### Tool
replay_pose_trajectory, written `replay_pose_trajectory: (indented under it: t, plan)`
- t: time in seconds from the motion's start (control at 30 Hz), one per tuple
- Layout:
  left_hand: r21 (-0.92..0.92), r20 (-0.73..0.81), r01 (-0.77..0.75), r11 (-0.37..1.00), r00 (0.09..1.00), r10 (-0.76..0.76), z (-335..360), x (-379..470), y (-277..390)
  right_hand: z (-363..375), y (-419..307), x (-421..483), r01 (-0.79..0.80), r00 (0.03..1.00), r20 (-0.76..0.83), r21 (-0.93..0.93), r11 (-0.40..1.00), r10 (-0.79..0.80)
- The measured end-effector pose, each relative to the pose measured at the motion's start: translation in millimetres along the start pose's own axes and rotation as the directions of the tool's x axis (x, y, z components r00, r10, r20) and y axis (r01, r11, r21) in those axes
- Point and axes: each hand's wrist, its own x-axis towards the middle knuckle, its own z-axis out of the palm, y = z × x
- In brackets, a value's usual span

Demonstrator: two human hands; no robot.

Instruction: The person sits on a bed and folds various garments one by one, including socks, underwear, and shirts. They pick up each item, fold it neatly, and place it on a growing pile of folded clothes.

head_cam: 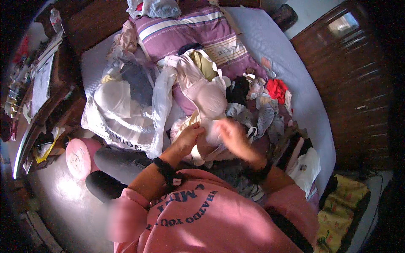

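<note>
A pale pink bra (211,99) lies spread over the pile in front of me, its near cup between my hands. My left hand (189,139) has its fingers closed at the left edge of the pale fabric. My right hand (230,134) is motion-blurred at the cup's right side; whether it grips the fabric does not show. Left of them, a clear plastic bag (136,126) with writing holds a white bra (113,97). A black garment (237,90) and a red cloth (277,91) lie among crumpled small clothes to the right.
The bed (297,69) bears a purple striped quilt (186,34) and another plastic bag (161,8) at the far end. A cluttered table (41,85) stands left, with a round pink stool (78,159) near it. A dark wooden wardrobe (345,91) is at right.
</note>
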Motion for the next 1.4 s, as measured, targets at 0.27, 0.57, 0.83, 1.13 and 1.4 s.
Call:
replay_pose_trajectory:
  t: [0.27, 0.57, 0.83, 1.13, 1.4]
  plan:
    - [0.317, 0.053, -0.056, 0.947, 0.998, 0.042, 18.9, -9.1, 10.0, -37.8, 11.9, 43.4, -0.549, 0.836, 0.353, 0.518, 0.656, 0.421]
    - [0.802, 0.135, -0.186, 0.567, 0.982, 0.132, 35.2, -38.1, 23.9, -137.5, 18.9, 37.8, -0.468, 0.862, 0.398, 0.393, 0.791, 0.313]
    - [0.668, 0.434, -0.535, 0.517, 0.844, 0.314, 104.2, -89.0, 65.0, -96.8, -99.9, 21.5, 0.266, 0.701, 0.606, 0.267, 0.926, -0.376]
    - [0.635, 0.109, -0.431, 0.642, 0.872, 0.477, 84.8, -115.9, 102.4, -162.8, -83.3, 8.3, -0.035, 0.214, 0.9, -0.381, 0.924, 0.379]
    - [0.662, 0.099, -0.257, 0.704, 0.961, 0.258, 36.8, -136.1, 71.9, -48.5, 9.3, -171.6, 0.098, 0.062, 0.824, -0.567, 0.818, 0.564]
